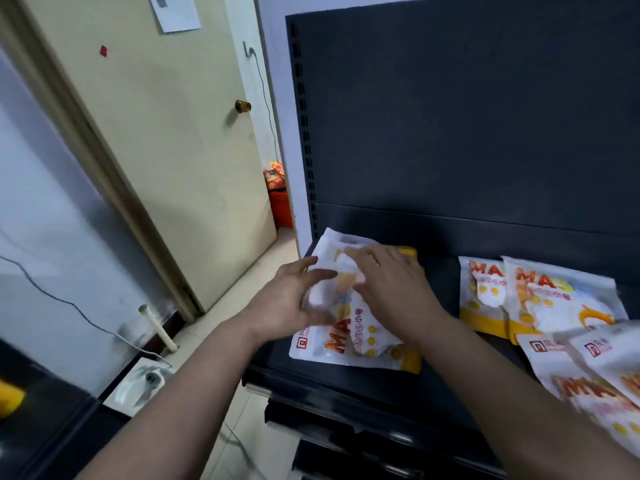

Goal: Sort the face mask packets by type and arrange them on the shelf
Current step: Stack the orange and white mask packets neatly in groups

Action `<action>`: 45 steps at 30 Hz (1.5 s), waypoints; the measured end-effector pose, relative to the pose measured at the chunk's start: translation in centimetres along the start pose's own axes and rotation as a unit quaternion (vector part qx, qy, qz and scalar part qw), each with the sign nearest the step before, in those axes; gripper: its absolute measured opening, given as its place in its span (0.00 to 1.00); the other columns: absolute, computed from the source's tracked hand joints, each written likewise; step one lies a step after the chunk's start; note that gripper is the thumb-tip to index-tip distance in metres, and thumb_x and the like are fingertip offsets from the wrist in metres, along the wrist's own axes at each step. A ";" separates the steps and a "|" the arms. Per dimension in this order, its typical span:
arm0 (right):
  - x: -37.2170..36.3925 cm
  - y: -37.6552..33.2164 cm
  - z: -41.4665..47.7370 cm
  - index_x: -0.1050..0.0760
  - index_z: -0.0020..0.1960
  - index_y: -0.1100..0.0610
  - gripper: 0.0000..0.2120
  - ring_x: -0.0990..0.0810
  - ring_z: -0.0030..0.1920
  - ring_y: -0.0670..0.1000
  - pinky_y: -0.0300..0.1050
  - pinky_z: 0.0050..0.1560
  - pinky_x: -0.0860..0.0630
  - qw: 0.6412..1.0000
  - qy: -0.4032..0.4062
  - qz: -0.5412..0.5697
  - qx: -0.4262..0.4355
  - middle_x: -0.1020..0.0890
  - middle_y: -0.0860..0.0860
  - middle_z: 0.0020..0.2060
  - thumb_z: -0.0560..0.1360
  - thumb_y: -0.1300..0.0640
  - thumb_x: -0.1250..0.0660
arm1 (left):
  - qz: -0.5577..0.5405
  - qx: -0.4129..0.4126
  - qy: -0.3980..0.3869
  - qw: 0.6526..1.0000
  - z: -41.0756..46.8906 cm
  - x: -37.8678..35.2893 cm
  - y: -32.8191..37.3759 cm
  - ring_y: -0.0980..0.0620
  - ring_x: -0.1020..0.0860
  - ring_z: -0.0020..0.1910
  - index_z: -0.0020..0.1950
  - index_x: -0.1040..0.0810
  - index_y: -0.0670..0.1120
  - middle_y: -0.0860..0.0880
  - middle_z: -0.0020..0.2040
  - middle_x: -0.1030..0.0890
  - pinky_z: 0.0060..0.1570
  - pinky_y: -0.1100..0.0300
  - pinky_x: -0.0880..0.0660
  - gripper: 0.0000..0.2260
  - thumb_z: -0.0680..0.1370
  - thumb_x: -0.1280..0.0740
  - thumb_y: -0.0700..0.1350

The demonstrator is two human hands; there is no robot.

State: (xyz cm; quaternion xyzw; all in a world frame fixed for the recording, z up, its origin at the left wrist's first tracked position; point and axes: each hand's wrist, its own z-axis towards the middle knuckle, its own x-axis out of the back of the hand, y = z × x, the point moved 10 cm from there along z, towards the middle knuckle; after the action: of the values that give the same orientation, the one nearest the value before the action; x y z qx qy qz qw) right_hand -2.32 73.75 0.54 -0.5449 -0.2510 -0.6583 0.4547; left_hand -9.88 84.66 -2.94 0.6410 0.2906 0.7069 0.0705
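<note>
A stack of white and yellow face mask packets (349, 344) lies at the left end of the dark shelf (446, 386). My left hand (287, 299) holds the stack's left edge, thumb on top and fingers curled at the side. My right hand (394, 289) lies flat on top of the stack with its fingers spread. Two more packets (540, 299) lie side by side further right on the shelf. Other packets (595, 375) overlap at the right edge of the view, blurred.
The shelf's dark back panel (467, 116) rises behind the packets. A beige door (166, 150) stands to the left, with orange goods (278, 199) on the floor behind the shelf post. A lower shelf edge (329, 420) juts out below.
</note>
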 end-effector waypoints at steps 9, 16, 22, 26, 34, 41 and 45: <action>-3.9 1.8 -7.9 0.33 0.69 0.40 0.30 0.43 0.76 0.54 0.61 0.66 0.36 0.992 -0.120 -0.042 -0.009 0.36 0.49 0.74 0.69 0.33 0.38 | 0.212 -0.071 -0.066 0.972 -1.2 -3.1 1.1 0.51 0.50 0.78 0.75 0.38 0.63 0.54 0.79 0.45 0.76 0.46 0.53 0.32 0.72 0.32 0.63; -5.5 1.7 -5.7 0.46 0.75 0.38 0.30 0.61 0.77 0.54 0.54 0.73 0.47 0.991 -0.126 -0.005 -0.052 0.53 0.48 0.78 0.76 0.41 0.38 | 0.263 -0.029 -0.122 0.956 1.0 -3.8 -0.4 0.46 0.53 0.79 0.78 0.53 0.62 0.52 0.80 0.51 0.73 0.35 0.51 0.39 0.75 0.31 0.57; -5.2 3.6 -4.4 0.46 0.74 0.40 0.28 0.59 0.77 0.54 0.56 0.74 0.58 0.990 -0.095 -0.034 -0.102 0.50 0.49 0.78 0.78 0.52 0.38 | 0.245 -0.045 -0.132 0.959 3.5 -4.3 1.1 0.42 0.54 0.79 0.78 0.55 0.60 0.49 0.80 0.53 0.74 0.34 0.51 0.39 0.76 0.32 0.55; -4.7 3.4 -3.4 0.45 0.74 0.42 0.30 0.59 0.77 0.51 0.53 0.75 0.57 0.991 -0.086 -0.006 -0.105 0.49 0.47 0.77 0.78 0.58 0.37 | 0.250 -0.031 -0.122 0.960 4.1 -3.5 1.0 0.41 0.47 0.77 0.78 0.51 0.60 0.49 0.79 0.48 0.72 0.34 0.46 0.35 0.77 0.34 0.52; -3.7 2.0 -4.5 0.36 0.72 0.46 0.25 0.52 0.78 0.51 0.55 0.74 0.50 0.997 -0.022 0.044 -0.057 0.45 0.49 0.77 0.77 0.58 0.36 | 0.273 -0.017 -0.089 0.958 3.4 -2.0 2.2 0.41 0.46 0.77 0.78 0.49 0.55 0.48 0.78 0.44 0.72 0.35 0.46 0.34 0.77 0.35 0.50; 2.9 8.5 -12.8 0.24 0.63 0.49 0.23 0.32 0.71 0.56 0.56 0.66 0.32 0.991 0.034 0.001 -0.133 0.27 0.52 0.69 0.69 0.60 0.28 | 0.119 -0.091 -0.086 0.985 3.4 -6.1 13.0 0.48 0.32 0.70 0.75 0.36 0.51 0.48 0.72 0.31 0.66 0.54 0.32 0.28 0.77 0.32 0.51; 6.3 14.4 -20.1 0.25 0.64 0.48 0.21 0.36 0.74 0.52 0.51 0.69 0.36 0.975 0.041 -0.024 -0.218 0.29 0.50 0.70 0.72 0.57 0.32 | 0.048 -0.101 -0.070 0.991 3.6 -9.8 20.1 0.48 0.27 0.65 0.70 0.29 0.50 0.48 0.67 0.25 0.60 0.57 0.29 0.22 0.77 0.33 0.54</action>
State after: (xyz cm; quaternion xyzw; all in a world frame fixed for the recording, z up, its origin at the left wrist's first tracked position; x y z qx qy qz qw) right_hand 0.47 48.42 -1.54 -0.5976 -0.0952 -0.7294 0.3191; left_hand 0.67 64.68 -1.26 0.6916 0.1815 0.6886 0.1208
